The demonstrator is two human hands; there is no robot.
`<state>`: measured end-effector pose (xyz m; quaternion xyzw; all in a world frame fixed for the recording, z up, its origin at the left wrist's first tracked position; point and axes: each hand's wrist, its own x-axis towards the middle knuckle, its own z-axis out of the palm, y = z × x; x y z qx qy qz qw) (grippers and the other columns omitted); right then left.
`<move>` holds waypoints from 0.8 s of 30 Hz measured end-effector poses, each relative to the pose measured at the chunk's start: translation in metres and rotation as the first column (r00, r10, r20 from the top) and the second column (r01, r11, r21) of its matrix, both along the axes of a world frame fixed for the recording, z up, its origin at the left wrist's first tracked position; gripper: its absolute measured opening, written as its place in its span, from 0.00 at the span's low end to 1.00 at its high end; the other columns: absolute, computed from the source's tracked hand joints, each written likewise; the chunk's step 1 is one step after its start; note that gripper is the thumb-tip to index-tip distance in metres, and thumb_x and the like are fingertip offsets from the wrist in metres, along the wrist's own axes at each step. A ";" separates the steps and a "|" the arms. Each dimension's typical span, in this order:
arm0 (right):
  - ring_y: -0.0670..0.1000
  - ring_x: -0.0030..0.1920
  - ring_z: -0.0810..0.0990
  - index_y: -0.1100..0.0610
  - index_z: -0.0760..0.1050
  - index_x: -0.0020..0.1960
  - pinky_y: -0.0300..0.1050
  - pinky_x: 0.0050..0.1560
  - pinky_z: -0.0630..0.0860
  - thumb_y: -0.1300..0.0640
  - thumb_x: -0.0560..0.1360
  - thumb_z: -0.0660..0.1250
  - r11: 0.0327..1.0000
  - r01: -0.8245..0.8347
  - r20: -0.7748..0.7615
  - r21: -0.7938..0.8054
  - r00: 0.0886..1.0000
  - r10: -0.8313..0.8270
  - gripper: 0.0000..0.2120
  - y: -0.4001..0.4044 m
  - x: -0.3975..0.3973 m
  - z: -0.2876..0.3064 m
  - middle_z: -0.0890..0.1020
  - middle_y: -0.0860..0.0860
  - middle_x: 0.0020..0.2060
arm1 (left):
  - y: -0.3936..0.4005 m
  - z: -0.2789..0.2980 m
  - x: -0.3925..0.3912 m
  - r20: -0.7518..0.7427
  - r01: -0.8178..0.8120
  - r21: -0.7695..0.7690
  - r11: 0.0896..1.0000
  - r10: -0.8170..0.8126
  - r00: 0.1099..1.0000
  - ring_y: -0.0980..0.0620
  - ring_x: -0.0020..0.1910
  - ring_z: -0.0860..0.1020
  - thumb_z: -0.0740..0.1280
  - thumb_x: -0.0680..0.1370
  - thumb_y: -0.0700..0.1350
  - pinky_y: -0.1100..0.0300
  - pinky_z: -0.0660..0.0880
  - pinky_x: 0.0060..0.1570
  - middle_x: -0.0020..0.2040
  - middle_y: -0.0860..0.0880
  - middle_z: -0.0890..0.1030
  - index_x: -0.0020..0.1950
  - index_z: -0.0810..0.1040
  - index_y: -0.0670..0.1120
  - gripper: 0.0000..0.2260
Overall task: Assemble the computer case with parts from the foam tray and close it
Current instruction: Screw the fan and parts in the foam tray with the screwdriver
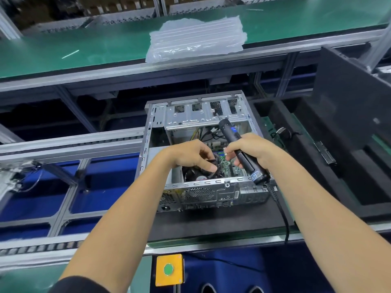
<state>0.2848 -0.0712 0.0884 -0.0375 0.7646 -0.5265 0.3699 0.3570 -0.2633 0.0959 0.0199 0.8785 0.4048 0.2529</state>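
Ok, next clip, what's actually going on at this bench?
A person is working inside an open computer case that lies on a dark foam tray. The right hand grips a black electric screwdriver, its tip pointing at the far drive cage. The left hand reaches down into the case, its fingers curled around black cabling by the fan. The case has no side panel on it yet.

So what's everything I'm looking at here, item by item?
computer case: one, silver metal, open, centre on a dark mat
electric screwdriver: one, black, corded, over the case
foam tray: one, black, right of the case
side panel: one, dark grey, leaning at far right
plastic bags: a clear stack, on the green upper bench
button box: one, yellow with green button, bottom centre
left hand: inside the case, fingers curled on a black cable
right hand: gripping the screwdriver
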 end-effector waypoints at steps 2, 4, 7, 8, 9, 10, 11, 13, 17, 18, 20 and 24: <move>0.52 0.24 0.78 0.64 0.76 0.49 0.41 0.26 0.76 0.64 0.72 0.72 1.000 -0.015 0.016 0.000 1.000 0.015 0.08 -0.002 -0.001 -0.001 0.85 0.60 0.37 | 0.003 -0.005 0.001 0.015 0.028 0.032 0.999 -0.029 0.999 0.58 0.34 0.74 0.76 0.70 0.47 0.66 0.71 0.40 0.37 0.54 0.78 0.46 0.81 0.44 0.10; 0.51 0.24 0.77 0.64 0.76 0.49 0.41 0.25 0.75 0.64 0.73 0.72 1.000 -0.020 0.029 -0.011 0.999 0.021 0.08 -0.003 -0.002 -0.001 0.85 0.60 0.36 | 0.003 -0.008 0.002 0.049 0.058 0.023 0.998 -0.059 0.997 0.60 0.35 0.74 0.75 0.71 0.46 0.64 0.70 0.44 0.36 0.59 0.78 0.45 0.81 0.47 0.06; 0.51 0.24 0.77 0.63 0.75 0.49 0.41 0.25 0.75 0.64 0.73 0.71 1.000 -0.026 0.040 -0.015 0.999 0.027 0.07 -0.003 -0.003 -0.002 0.84 0.60 0.36 | 0.000 -0.014 0.005 0.119 0.126 -0.026 0.992 -0.122 0.985 0.58 0.41 0.77 0.71 0.75 0.45 0.60 0.71 0.49 0.36 0.61 0.79 0.42 0.81 0.49 0.03; 0.51 0.24 0.77 0.63 0.75 0.49 0.41 0.25 0.75 0.65 0.73 0.71 0.999 -0.026 0.048 -0.020 0.999 0.027 0.07 -0.002 -0.003 -0.002 0.84 0.60 0.36 | -0.002 -0.016 0.007 0.144 0.133 -0.025 0.991 -0.128 0.981 0.61 0.41 0.78 0.69 0.76 0.44 0.62 0.72 0.48 0.34 0.61 0.79 0.40 0.80 0.49 0.06; 0.51 0.24 0.77 0.64 0.75 0.49 0.41 0.25 0.75 0.65 0.73 0.71 0.999 -0.025 0.055 -0.024 0.998 0.027 0.07 -0.002 -0.002 -0.002 0.84 0.60 0.36 | -0.004 -0.018 0.008 0.167 0.137 -0.023 0.990 -0.132 0.977 0.66 0.38 0.78 0.68 0.77 0.42 0.66 0.71 0.44 0.32 0.62 0.79 0.38 0.79 0.48 0.07; 0.51 0.24 0.77 0.64 0.75 0.49 0.41 0.25 0.75 0.65 0.73 0.71 0.999 -0.025 0.060 -0.025 0.998 0.027 0.07 -0.001 -0.002 -0.002 0.84 0.60 0.36 | -0.006 -0.019 0.009 0.185 0.141 -0.017 0.990 -0.135 0.973 0.68 0.34 0.76 0.67 0.78 0.41 0.70 0.70 0.40 0.31 0.62 0.79 0.38 0.78 0.47 0.08; 0.51 0.24 0.77 0.64 0.75 0.49 0.41 0.25 0.75 0.65 0.73 0.71 0.999 -0.026 0.062 -0.024 0.998 0.027 0.07 -0.001 -0.002 -0.002 0.84 0.60 0.35 | -0.008 -0.020 0.010 0.204 0.138 -0.007 0.990 -0.134 0.970 0.68 0.32 0.75 0.67 0.78 0.40 0.72 0.69 0.38 0.30 0.63 0.79 0.39 0.78 0.47 0.08; 0.51 0.24 0.77 0.64 0.75 0.49 0.40 0.25 0.75 0.65 0.73 0.70 0.999 -0.029 0.064 -0.020 0.998 0.031 0.06 -0.002 -0.002 -0.002 0.84 0.59 0.35 | -0.010 -0.021 0.012 0.237 0.108 0.021 0.994 -0.110 0.965 0.65 0.30 0.74 0.67 0.78 0.40 0.68 0.69 0.37 0.30 0.60 0.79 0.39 0.78 0.44 0.08; 0.51 0.24 0.77 0.63 0.74 0.48 0.40 0.25 0.75 0.65 0.73 0.70 0.999 -0.036 0.067 -0.016 0.997 0.037 0.06 -0.003 -0.002 -0.002 0.84 0.59 0.34 | -0.008 -0.016 0.013 0.254 0.078 0.020 0.997 -0.081 0.964 0.55 0.36 0.79 0.67 0.77 0.40 0.60 0.67 0.43 0.32 0.47 0.79 0.44 0.77 0.34 0.08; 0.51 0.24 0.77 0.63 0.74 0.48 0.40 0.25 0.75 0.65 0.73 0.70 0.999 -0.038 0.069 -0.017 0.997 0.039 0.06 -0.004 -0.002 -0.003 0.84 0.59 0.34 | -0.007 -0.014 0.013 0.257 0.092 0.016 0.996 -0.093 0.962 0.58 0.45 0.80 0.67 0.78 0.40 0.60 0.67 0.48 0.34 0.47 0.82 0.43 0.77 0.34 0.08; 0.51 0.24 0.77 0.63 0.74 0.47 0.41 0.25 0.75 0.65 0.73 0.70 0.999 -0.043 0.070 -0.015 0.997 0.044 0.05 -0.004 -0.001 -0.002 0.84 0.59 0.34 | -0.006 -0.011 0.011 0.270 0.130 -0.001 0.991 -0.125 0.955 0.68 0.52 0.67 0.67 0.78 0.42 0.61 0.65 0.54 0.43 0.54 0.80 0.39 0.76 0.38 0.10; 0.51 0.24 0.77 0.63 0.75 0.46 0.40 0.25 0.75 0.65 0.73 0.70 0.999 -0.044 0.066 -0.010 0.997 0.044 0.05 -0.004 -0.001 -0.002 0.84 0.59 0.34 | -0.005 -0.007 0.011 0.285 0.109 -0.054 0.993 -0.090 0.954 0.63 0.36 0.60 0.64 0.80 0.49 0.63 0.66 0.44 0.34 0.51 0.81 0.35 0.74 0.45 0.14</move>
